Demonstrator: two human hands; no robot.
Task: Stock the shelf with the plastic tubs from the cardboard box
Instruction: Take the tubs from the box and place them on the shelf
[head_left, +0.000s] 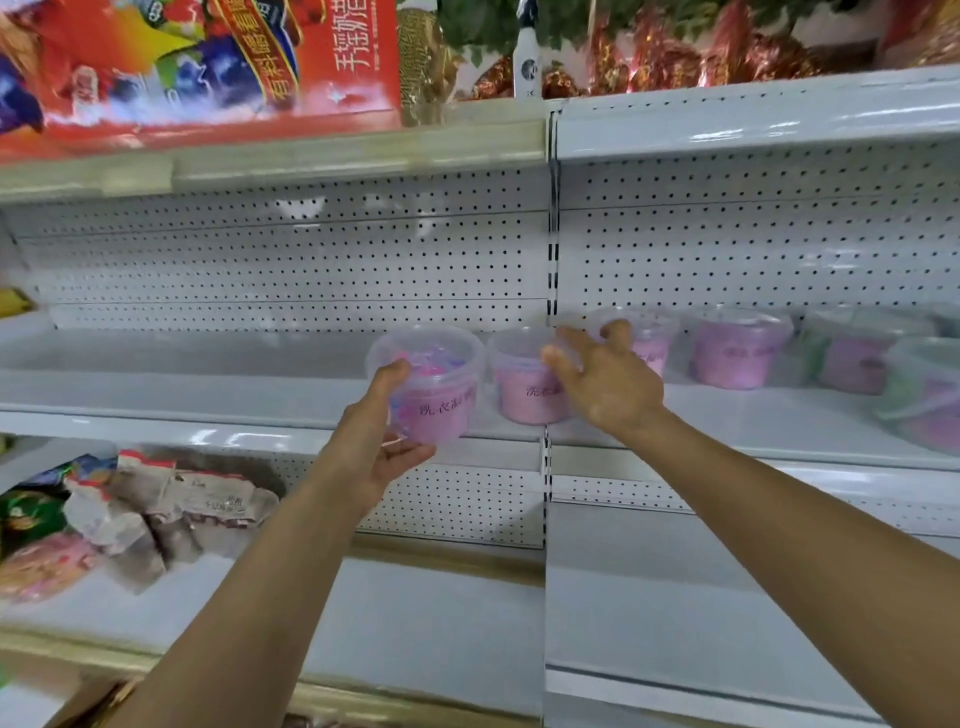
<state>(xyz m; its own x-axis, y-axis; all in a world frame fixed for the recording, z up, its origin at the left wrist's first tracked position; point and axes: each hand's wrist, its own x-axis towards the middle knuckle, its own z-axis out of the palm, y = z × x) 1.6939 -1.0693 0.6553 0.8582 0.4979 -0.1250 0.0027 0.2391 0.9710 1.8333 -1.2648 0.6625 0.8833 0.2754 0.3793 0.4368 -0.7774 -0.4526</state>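
Shelf (208, 395): white, running left to right behind both hands; bare board lies left of the held tub.
Row of tubs (737, 348): about 5 standing to the right of the grip.
Held tub (431, 384): upright, clear with pink fill, at the shelf's front lip, just left of the nearest placed tub (524, 379).
Left hand (374, 447): fingers cupped under the tub, thumb up its side.
Right hand (602, 379): fingers spread and relaxed, touching the placed tub.

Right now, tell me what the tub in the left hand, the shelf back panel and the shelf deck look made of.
Tub in the left hand: clear, slightly frosted plastic; the pink contents show through the wall.
Shelf back panel: probably painted sheet metal, matt white, with regular rows of punched holes.
Shelf deck: likely the same coated metal, glossier; its front edge catches light glare.
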